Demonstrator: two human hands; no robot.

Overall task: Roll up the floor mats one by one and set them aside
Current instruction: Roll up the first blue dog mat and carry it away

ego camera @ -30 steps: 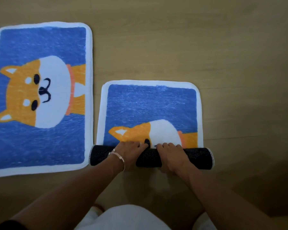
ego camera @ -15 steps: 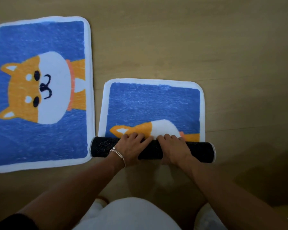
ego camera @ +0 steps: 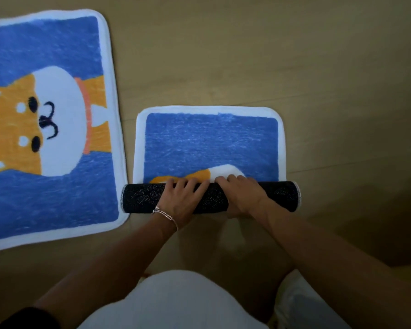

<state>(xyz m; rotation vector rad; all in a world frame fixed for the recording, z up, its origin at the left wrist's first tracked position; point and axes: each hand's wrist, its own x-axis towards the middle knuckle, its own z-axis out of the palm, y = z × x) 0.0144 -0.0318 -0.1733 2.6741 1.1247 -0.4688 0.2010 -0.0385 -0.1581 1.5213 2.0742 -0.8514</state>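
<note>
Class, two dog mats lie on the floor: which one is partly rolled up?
The right mat, with left hand and right hand on its dark roll; the left mat lies fully flat.

Tan wooden floor (ego camera: 247, 55), faint plank seams, dim shadow at right

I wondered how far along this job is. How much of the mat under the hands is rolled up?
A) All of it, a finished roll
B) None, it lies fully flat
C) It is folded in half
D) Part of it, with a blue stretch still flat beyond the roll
D: the left hand and right hand lie on a dark roll, and beyond it the blue, white-edged mat is still flat on the floor.
</note>
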